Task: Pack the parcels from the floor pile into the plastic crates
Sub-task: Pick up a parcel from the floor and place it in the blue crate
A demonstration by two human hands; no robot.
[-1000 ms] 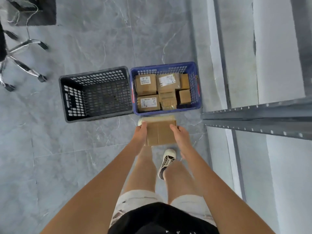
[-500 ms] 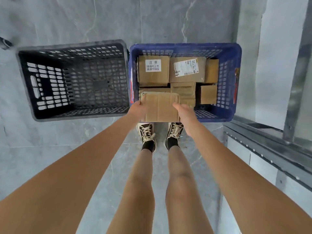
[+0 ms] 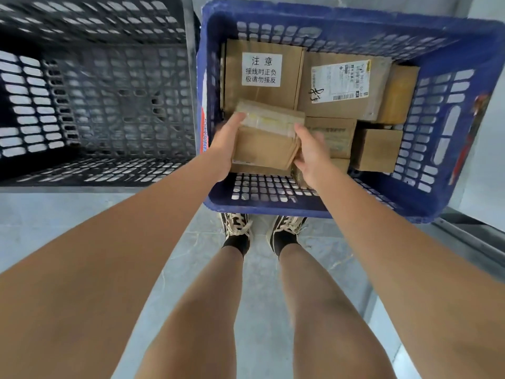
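Holding the parcel (image 3: pixel 269 138) inside the blue crate (image 3: pixel 461 127), the left hand (image 3: pixel 226 144) clasps its left edge and the right hand (image 3: pixel 307 157) its right edge, fingers curled on the cardboard. It sits tilted over the near-left corner of the blue crate, above a box whose edge shows just beneath it. If let go at this slant, I judge it could slide toward the blue crate's near wall or settle crooked and waste room. Its far edge comes close to the box with the white notice (image 3: pixel 261 72), so a push forward could snag there. Right of it the smaller boxes (image 3: pixel 375 149) fill the floor. Open room lies mostly upward; left of the blue crate, the black crate (image 3: pixel 90 110) shows nothing inside.
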